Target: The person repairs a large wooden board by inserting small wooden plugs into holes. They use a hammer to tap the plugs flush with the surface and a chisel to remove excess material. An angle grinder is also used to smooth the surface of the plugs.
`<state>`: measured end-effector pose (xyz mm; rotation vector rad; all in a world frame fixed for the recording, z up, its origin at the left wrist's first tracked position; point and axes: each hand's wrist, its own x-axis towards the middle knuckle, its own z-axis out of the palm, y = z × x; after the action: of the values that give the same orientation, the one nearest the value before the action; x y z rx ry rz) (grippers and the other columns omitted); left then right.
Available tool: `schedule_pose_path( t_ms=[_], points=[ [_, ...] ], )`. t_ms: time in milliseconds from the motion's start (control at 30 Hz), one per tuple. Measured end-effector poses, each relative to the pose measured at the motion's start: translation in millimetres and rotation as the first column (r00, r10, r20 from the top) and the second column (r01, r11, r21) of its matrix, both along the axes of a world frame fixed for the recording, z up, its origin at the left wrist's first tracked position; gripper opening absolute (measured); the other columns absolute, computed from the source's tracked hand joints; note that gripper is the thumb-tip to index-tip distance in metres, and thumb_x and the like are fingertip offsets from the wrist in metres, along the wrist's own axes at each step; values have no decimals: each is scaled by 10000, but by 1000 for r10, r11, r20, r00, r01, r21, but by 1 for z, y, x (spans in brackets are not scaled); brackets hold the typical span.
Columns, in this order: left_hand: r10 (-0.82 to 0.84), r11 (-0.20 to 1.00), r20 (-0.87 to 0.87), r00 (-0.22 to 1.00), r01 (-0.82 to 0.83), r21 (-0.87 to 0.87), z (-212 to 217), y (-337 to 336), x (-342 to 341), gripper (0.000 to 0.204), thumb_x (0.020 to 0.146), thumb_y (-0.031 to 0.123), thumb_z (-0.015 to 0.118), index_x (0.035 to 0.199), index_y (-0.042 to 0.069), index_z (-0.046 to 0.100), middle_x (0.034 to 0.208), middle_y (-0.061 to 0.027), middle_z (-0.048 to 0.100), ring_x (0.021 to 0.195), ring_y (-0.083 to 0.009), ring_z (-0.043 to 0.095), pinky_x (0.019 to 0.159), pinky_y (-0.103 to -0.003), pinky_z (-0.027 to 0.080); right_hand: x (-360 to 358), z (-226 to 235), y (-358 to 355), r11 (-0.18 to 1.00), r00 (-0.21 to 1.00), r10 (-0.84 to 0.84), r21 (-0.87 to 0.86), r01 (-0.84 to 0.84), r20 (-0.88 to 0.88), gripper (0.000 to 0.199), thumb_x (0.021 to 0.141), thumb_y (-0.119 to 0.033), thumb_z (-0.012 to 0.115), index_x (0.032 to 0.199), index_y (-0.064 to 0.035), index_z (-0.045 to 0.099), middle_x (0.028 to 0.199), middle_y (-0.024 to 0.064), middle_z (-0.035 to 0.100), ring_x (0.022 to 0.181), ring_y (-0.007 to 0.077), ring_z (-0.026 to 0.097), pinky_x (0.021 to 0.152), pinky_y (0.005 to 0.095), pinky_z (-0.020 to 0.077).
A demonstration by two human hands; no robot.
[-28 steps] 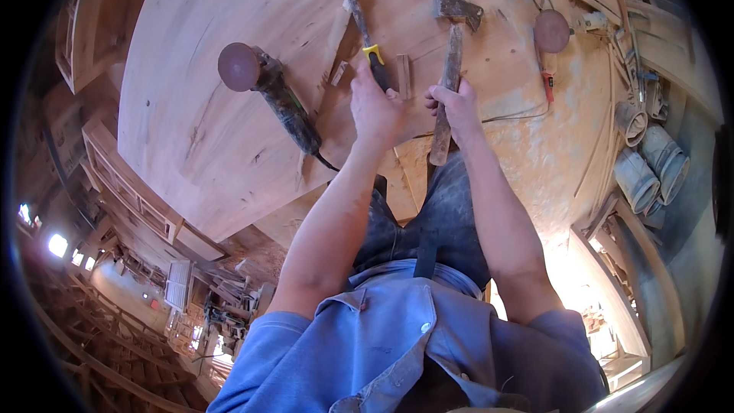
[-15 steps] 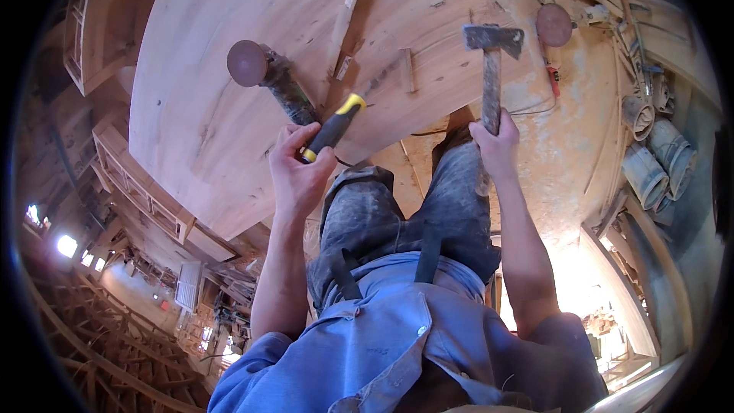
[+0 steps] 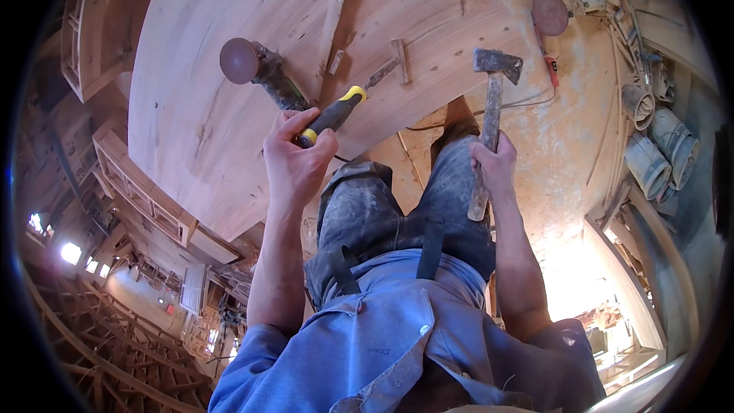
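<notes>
My left hand is closed around the black-and-yellow handle of a chisel. Its blade points up and right, the tip appearing close to a small wood strip on a large wooden panel; whether they touch I cannot tell. In my right hand, a hammer with a worn wooden handle is gripped partway down. The hammer's dark head, blunt on one side and flared on the other, is uppermost, over the panel's near right edge. Just beyond my left hand lies an angle grinder with a round brown disc.
A longer wood strip and a small offcut lie on the panel. A second disc grinder sits with its cable on the dusty floor at right. Farther right are several bucket-like containers and timber lengths. Wooden frames stand at left.
The hammer has come down slightly, with its handle end now showing below my right hand. The chisel has turned, so its blade now shows stretching toward the small strip.
</notes>
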<state>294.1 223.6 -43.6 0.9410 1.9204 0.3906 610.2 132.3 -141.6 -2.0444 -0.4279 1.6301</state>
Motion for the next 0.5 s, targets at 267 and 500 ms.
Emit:
schedule_pose_path(
  t_ms=[267, 500],
  points=[
    [-125, 831, -90, 988, 154, 535, -29, -5, 35, 307, 788, 51, 800, 1078, 4, 711, 976, -108, 592, 897, -222, 604, 812, -324, 490, -3, 24, 1, 988, 975, 128, 66, -141, 181, 201, 853, -99, 732, 983, -20, 601, 713, 26, 610, 610, 99, 576, 555, 272, 465],
    [48, 774, 238, 970, -187, 605, -65, 7, 82, 70, 942, -12, 686, 996, 20, 655, 1086, -131, 708, 986, -182, 652, 916, -316, 515, -16, 47, 10, 910, 950, 185, 322, -263, 254, 254, 914, -135, 751, 1073, 6, 612, 776, 62, 634, 686, 131, 577, 638, 320, 496]
  ],
)
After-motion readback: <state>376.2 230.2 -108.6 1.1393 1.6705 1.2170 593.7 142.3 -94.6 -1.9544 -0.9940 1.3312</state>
